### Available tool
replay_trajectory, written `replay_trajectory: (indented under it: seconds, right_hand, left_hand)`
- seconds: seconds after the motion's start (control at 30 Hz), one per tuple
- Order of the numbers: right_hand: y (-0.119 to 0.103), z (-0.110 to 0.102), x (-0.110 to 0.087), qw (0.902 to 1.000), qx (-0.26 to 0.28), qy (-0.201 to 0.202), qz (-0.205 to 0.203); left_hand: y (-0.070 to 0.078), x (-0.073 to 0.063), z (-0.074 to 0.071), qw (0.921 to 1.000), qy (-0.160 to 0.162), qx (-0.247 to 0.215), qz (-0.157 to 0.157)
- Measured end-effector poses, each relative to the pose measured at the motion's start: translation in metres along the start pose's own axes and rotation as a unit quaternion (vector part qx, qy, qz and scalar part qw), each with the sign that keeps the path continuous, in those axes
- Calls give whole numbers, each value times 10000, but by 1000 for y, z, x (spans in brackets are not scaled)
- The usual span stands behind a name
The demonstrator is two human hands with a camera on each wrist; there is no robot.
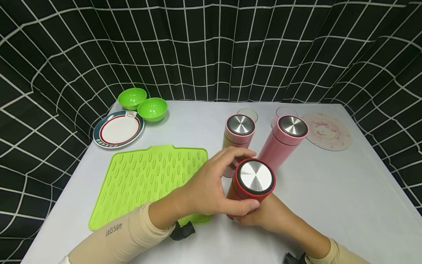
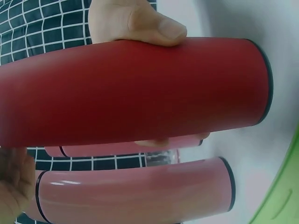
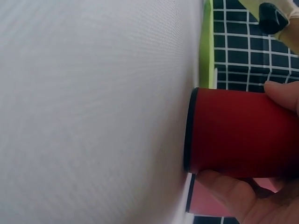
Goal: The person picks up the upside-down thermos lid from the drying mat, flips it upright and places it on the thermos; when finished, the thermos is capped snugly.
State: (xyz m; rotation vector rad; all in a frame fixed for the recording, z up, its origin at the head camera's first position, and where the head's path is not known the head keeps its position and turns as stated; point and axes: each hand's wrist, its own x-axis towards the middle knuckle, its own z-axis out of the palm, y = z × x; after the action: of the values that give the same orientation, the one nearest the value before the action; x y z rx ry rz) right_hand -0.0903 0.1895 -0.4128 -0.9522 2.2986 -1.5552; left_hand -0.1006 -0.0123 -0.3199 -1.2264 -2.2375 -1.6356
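While our left hand [image 1: 214, 183] wraps round the upper part of a tall red cylindrical bottle with a brushed-metal lid [image 1: 256, 176] in the head view, our right hand [image 1: 263, 216] grips it lower down. It's just right of the lime-green ribbed mat [image 1: 148, 179], in front of a pale pink metal-topped bottle [image 1: 240, 137] and a deeper pink one [image 1: 277, 148]. Left wrist cam: our right thumb [image 2: 140, 23] presses its side. Right wrist cam: its dark base rim [image 3: 190, 130] sits near the white tabletop [image 3: 93, 116]; we can't tell if they touch.
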Motion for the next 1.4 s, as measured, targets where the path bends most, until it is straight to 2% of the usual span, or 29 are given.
replay_trajectory:
  seconds: [0.13,0.27,0.33,0.53,0.6,0.7,0.83,1.03,1.4]
  right_hand:
    - [3,0,-3,10000,-13,27,76]
    - [4,0,-3,10000,-36,18,35]
    - [4,0,-3,10000,-65,2,-11]
    - [2,0,-4,10000,-30,33,78]
    - [2,0,-4,9998,-131,134,88]
    - [2,-2,-6,9989,-398,230,-2]
    - [1,-3,-6,9993,-328,196,57]
    - [1,-2,-5,9996,-206,146,82]
    - [4,-1,-4,9999,-120,105,-65]
  left_hand:
    - [1,1,4,9995,104,140,-271]
    - [0,3,4,9996,55,260,74]
    - [1,3,4,9999,-12,139,100]
    - [3,-2,9,9984,299,-339,-334]
    - [3,-3,10,9985,347,-340,-239]
    - [4,-4,10,9986,231,-442,-201]
    - [3,-3,9,9984,87,-485,-279]
    - [-1,-2,8,9976,-64,-666,-195]
    - [-4,-1,7,9959,-45,-905,69]
